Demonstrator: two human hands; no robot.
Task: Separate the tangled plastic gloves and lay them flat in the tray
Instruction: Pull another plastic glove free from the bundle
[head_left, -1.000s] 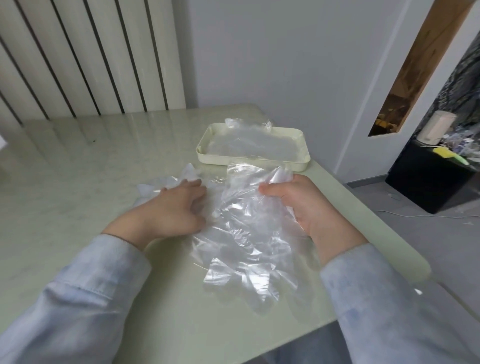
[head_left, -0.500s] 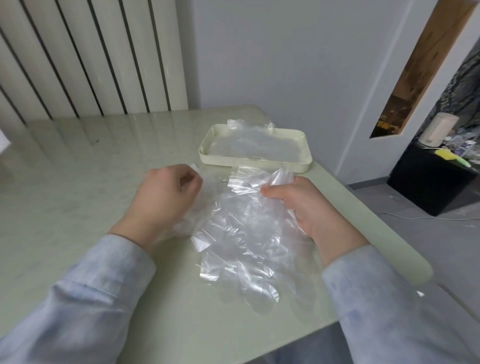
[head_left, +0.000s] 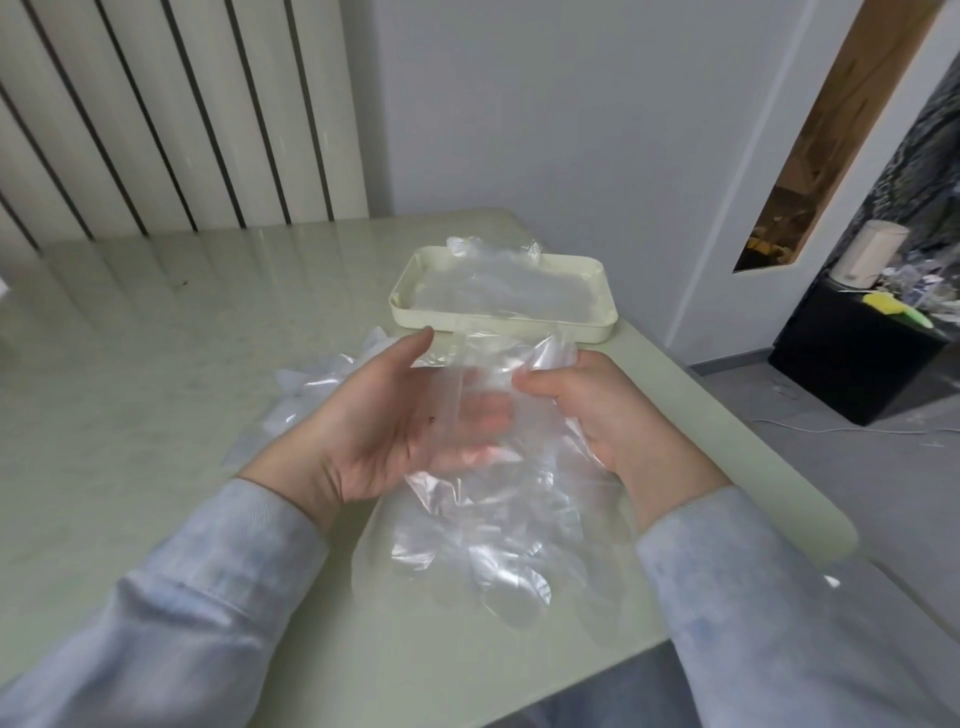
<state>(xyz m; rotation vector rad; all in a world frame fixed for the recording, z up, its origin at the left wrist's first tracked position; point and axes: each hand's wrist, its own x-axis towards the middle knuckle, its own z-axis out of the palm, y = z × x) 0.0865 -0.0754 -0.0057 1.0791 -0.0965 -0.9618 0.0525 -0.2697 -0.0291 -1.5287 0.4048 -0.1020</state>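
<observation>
The pale green table (head_left: 156, 338) carries a cream tray (head_left: 493, 325) at its far right. A loose heap of plastic gloves (head_left: 304, 384) lies left of centre.

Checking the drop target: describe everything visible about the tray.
The tray is a cream, shallow rectangle with rounded corners and a raised rim, plastic by its look. It sits flat on the table near the far right edge. Clear gloves lie inside, film poking over the far rim.

Pale green table (head_left: 156, 415) before a ribbed white panel (head_left: 156, 104), grey floor (head_left: 883, 467).
</observation>
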